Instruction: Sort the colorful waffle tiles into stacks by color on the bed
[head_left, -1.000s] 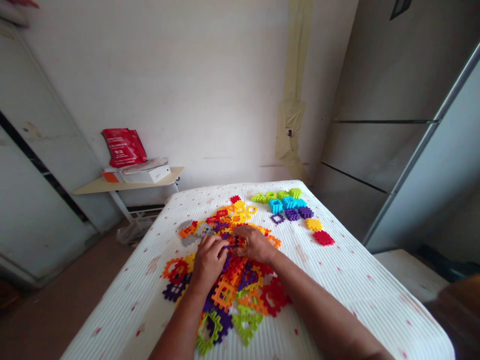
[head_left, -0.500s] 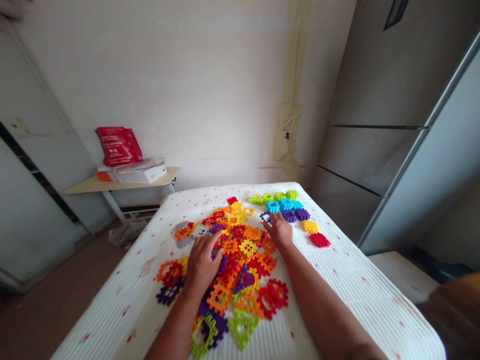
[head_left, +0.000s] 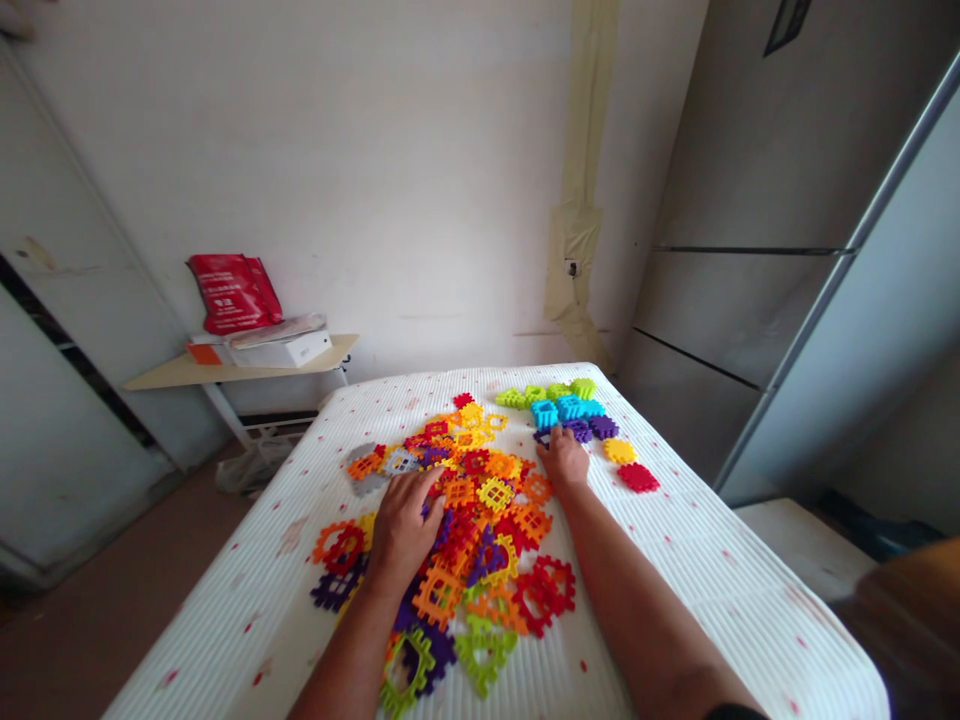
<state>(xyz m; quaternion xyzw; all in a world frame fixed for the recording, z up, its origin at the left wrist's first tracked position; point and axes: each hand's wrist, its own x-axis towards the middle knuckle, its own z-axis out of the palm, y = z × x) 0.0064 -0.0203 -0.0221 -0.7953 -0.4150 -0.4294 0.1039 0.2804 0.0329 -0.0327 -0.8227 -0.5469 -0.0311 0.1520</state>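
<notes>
Right hand (head_left: 562, 465) lies open, its fingertips (head_left: 557, 437) forward at a small purple waffle tile (head_left: 542, 438) just beside the cyan blocks (head_left: 562, 412) (no clear pinch), far nearer it than the left hand (head_left: 403, 525), spread flat on the heap of tiles (head_left: 480, 530).

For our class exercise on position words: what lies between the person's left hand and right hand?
The head view shows a heap of interlocking plastic grid pieces between the left hand and the right hand: mostly orange and red, with a yellow piece near the middle.
</notes>
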